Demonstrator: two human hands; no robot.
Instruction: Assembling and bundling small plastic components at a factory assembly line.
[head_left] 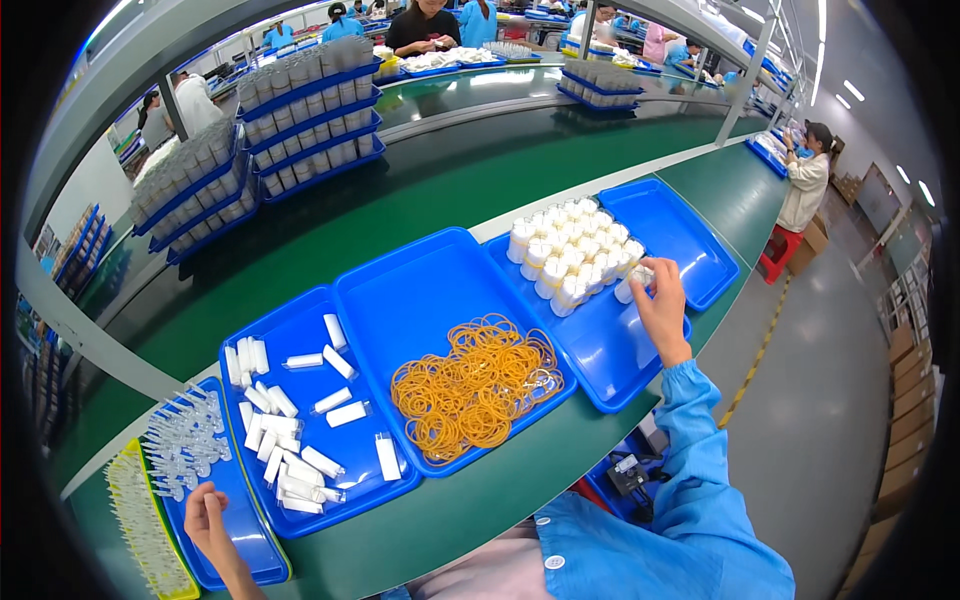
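Note:
My right hand (pixel 663 310) closes its thumb and fingers on a bundle of white cylinders (pixel 634 284). It holds this at the near right corner of a block of similar white bundles (pixel 570 250) standing in a blue tray (pixel 610 370). At the lower left, my left hand (pixel 210 522) is over another blue tray (pixel 240 535), fingers curled together, beside a heap of clear plastic pointed pieces (pixel 188 440). Whether it holds one is too small to tell. Between my hands lie yellow-brown rubber bands (pixel 470 385) and loose white cylinders with clear ends (pixel 347 413) in their own trays.
A yellow tray (pixel 150 520) of small clear pieces lies far left. At the far right of the row is a blue tray (pixel 670 235). Across the green conveyor (pixel 450 180), blue trays of wrapped cylinders (pixel 315 120) are stacked. A metal post (pixel 85 320) rises at left. Several people work beyond.

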